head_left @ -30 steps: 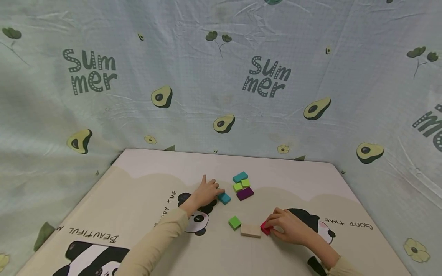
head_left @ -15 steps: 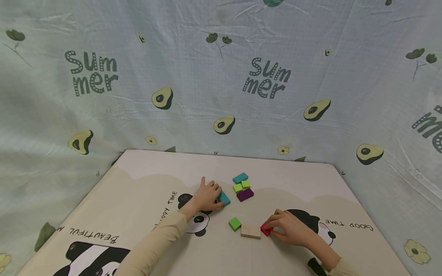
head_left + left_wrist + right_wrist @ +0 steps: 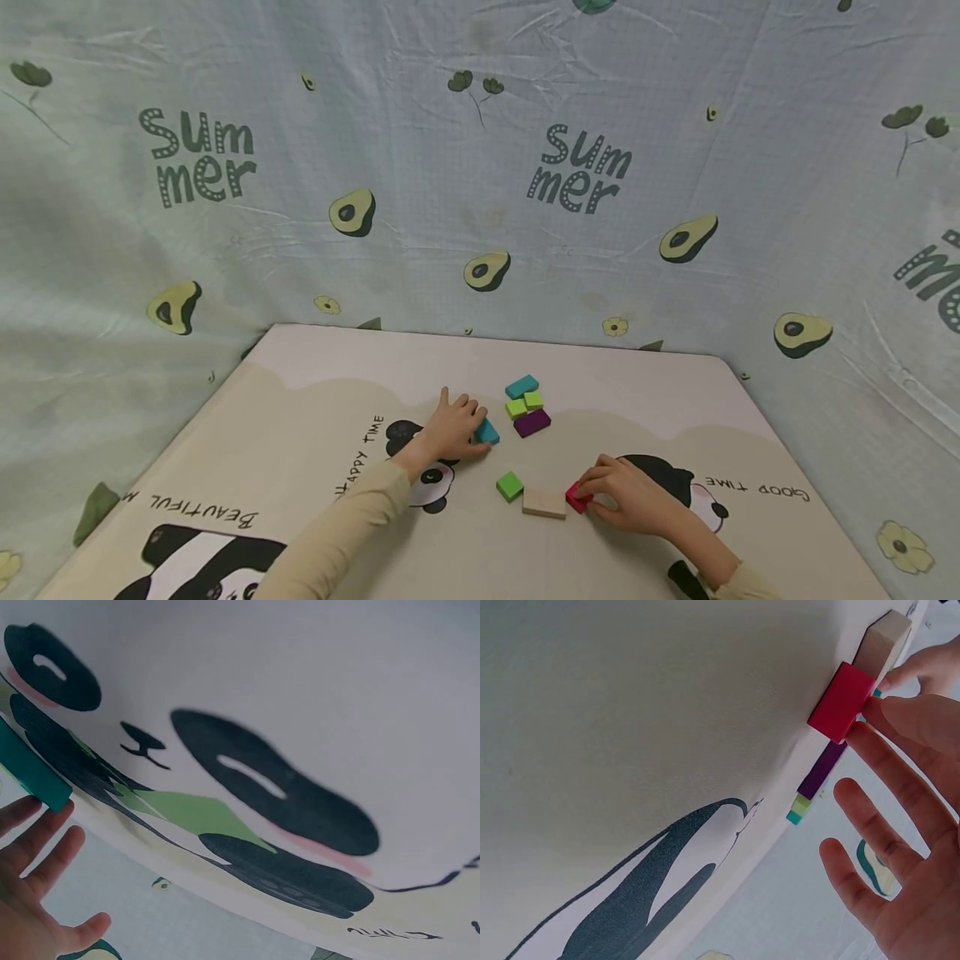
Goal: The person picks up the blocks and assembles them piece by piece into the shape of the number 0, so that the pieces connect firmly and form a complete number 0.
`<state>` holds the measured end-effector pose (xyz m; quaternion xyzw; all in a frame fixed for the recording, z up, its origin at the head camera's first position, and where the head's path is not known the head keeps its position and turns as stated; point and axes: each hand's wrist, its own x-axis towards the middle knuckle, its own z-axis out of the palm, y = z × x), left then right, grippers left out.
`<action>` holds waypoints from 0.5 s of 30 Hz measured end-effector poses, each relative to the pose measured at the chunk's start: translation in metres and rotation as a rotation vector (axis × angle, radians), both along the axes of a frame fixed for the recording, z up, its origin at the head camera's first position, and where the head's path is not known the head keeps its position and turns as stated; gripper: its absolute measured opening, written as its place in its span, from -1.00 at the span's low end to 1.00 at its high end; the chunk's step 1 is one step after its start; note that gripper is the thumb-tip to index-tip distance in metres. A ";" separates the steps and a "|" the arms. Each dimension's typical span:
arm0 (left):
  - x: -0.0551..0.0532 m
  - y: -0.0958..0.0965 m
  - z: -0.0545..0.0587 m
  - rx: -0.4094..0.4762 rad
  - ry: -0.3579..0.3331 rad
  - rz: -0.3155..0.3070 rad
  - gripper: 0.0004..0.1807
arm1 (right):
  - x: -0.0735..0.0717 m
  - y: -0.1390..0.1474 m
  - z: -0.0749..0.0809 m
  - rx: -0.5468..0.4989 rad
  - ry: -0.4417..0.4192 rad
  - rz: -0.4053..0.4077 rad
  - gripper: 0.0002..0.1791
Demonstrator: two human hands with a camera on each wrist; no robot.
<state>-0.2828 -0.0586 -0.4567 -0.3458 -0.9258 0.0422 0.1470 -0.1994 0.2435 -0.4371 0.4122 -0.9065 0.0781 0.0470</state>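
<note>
In the head view my left hand (image 3: 452, 429) has its thumb and fingers at opposite sides of a blue block (image 3: 488, 432), pinching it on the table. The left wrist view shows fingertips against the end of that block (image 3: 34, 769), with another finger held apart. My right hand (image 3: 628, 493) pinches a red block (image 3: 577, 498) between thumb and fingers. This red block (image 3: 842, 702) sits at the end of a plain wooden block (image 3: 544, 502). In the right wrist view the other fingers spread away from it. A green block (image 3: 510, 486) lies at the wooden block's left end.
Beyond the hands lie a second blue block (image 3: 522, 386), two small lime blocks (image 3: 516, 408) and a purple block (image 3: 532, 422), close together. The table (image 3: 337, 358) has printed pandas and lettering. A printed curtain (image 3: 420, 167) hangs behind its far edge.
My left hand has turned slightly, its thumb coming to the near side of the blue block and its fingers closing on it. My right hand and the red block have stayed in place.
</note>
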 end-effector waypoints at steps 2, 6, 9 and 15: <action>0.001 0.000 0.001 0.004 -0.004 -0.016 -0.45 | 0.000 0.000 0.000 -0.001 0.006 0.004 -0.88; 0.002 -0.001 0.004 0.028 -0.022 -0.071 -0.47 | 0.000 0.000 0.000 -0.005 0.003 0.004 -0.88; 0.002 -0.002 0.005 0.050 -0.038 -0.113 -0.47 | 0.000 0.000 0.000 -0.006 -0.002 0.001 -0.88; 0.002 -0.005 0.004 0.065 -0.048 -0.168 -0.45 | 0.000 0.000 0.000 -0.006 -0.011 -0.003 -0.87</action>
